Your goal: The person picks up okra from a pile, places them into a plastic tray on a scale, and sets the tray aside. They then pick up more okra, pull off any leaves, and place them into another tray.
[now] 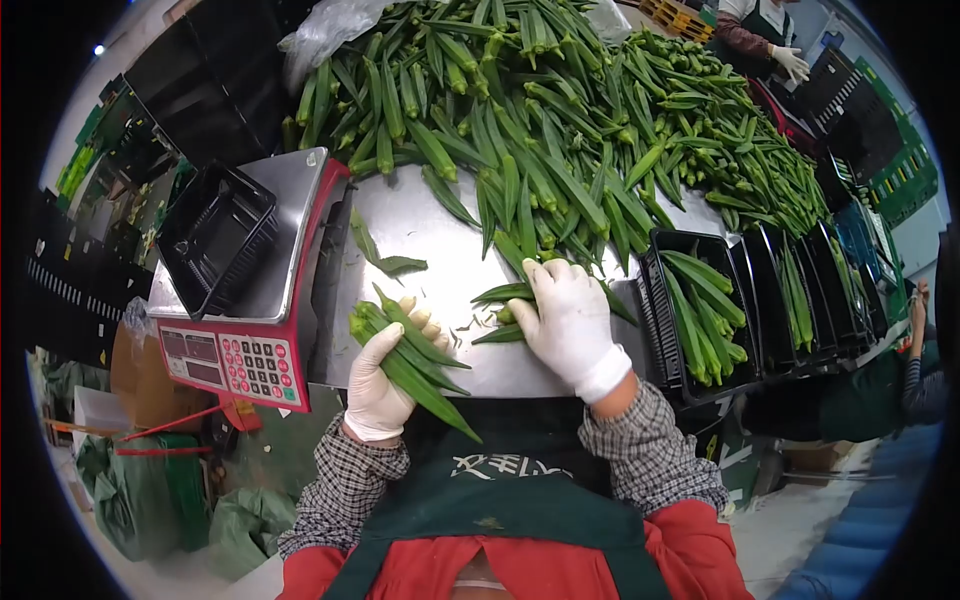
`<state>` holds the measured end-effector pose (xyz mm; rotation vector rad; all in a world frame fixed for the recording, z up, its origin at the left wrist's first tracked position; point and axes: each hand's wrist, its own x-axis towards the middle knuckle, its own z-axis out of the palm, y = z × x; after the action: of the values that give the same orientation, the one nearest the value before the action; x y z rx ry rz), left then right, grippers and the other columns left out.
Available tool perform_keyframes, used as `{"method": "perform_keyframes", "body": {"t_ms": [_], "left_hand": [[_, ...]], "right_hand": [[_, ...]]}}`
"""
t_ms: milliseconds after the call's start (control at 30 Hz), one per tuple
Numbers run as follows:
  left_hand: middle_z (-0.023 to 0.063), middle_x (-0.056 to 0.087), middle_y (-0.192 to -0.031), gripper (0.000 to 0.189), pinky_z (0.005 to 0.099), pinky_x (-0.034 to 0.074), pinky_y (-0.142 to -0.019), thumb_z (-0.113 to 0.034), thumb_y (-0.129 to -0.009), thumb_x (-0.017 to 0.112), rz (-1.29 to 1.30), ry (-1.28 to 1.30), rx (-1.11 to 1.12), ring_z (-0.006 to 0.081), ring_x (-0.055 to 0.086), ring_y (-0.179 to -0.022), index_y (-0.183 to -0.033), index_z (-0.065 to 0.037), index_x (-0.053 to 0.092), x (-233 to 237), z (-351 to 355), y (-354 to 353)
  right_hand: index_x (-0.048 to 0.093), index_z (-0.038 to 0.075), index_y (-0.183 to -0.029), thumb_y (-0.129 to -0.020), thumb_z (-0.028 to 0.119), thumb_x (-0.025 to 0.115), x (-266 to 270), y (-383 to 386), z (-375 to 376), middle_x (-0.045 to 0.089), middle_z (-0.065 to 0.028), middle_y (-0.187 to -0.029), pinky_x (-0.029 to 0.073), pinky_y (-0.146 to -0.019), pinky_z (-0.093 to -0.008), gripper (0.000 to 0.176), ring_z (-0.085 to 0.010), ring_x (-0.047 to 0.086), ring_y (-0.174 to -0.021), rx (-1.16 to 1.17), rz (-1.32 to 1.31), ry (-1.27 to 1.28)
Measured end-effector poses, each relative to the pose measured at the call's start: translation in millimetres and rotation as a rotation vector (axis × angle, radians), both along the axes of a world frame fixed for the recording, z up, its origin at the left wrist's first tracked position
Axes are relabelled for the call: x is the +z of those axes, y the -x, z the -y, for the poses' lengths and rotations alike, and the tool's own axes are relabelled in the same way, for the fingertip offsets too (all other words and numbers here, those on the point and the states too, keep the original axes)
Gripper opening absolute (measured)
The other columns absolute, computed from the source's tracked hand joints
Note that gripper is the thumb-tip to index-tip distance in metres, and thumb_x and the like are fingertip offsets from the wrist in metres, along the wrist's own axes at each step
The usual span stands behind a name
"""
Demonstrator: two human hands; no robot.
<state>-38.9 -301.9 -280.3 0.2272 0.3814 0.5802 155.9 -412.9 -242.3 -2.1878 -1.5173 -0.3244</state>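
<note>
My left hand (385, 375), in a white glove, is closed round several green okra pods (415, 365) whose tips point down to the right. My right hand (570, 325), also gloved, reaches over the metal table (400, 210) with its fingers curled at a few okra pods (505, 315) lying there. A large heap of okra (530, 130) covers the back of the table. Right of my right hand stands a black tray with okra (700, 320) in it. Small green scraps lie between my hands.
A red scale (235, 365) on the left bears an empty black tray (215, 240). More black trays with okra (795, 290) stand in a row at the right. A co-worker's gloved hand (790, 62) shows at the top right, and another person's arm (918, 320) at the right edge.
</note>
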Motion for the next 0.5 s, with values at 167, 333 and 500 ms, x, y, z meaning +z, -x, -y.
{"method": "perform_keyframes", "body": {"t_ms": [167,333,500], "left_hand": [[0.0172,0.051,-0.124,0.044,0.0475,0.040,-0.104,-0.013,-0.091,0.055,0.075,-0.003,-0.080,0.0294,0.051,-0.116,-0.132,0.000,0.042,-9.4,2.8,-6.8],[0.0161,0.056,-0.119,0.038,0.0438,0.044,-0.099,-0.014,-0.093,0.054,0.039,-0.007,-0.076,0.0280,0.054,-0.111,-0.128,-0.001,0.046,4.9,10.0,-26.1],[0.0091,0.061,-0.102,0.030,0.0405,0.046,-0.090,-0.011,-0.091,0.055,0.040,-0.085,-0.098,0.0242,0.058,-0.096,-0.120,-0.004,0.052,-5.0,7.8,-27.6]], "right_hand": [[0.061,0.002,-0.102,-0.079,0.009,0.064,-14.3,-25.3,-3.2,0.058,-0.0130,-0.084,0.047,-0.070,-0.0391,0.024,-0.0303,0.058,-0.080,-0.023,-0.121,-0.197],[0.063,0.003,-0.100,-0.077,0.001,0.063,17.9,10.5,13.1,0.060,-0.0147,-0.081,0.049,-0.064,-0.0368,0.023,-0.0306,0.059,-0.074,0.242,-0.320,-0.357],[0.064,0.006,-0.100,-0.075,0.015,0.069,3.3,18.2,24.2,0.060,-0.0091,-0.093,0.047,-0.076,-0.0381,0.027,-0.0288,0.059,-0.087,0.357,-0.356,-0.187]]}}
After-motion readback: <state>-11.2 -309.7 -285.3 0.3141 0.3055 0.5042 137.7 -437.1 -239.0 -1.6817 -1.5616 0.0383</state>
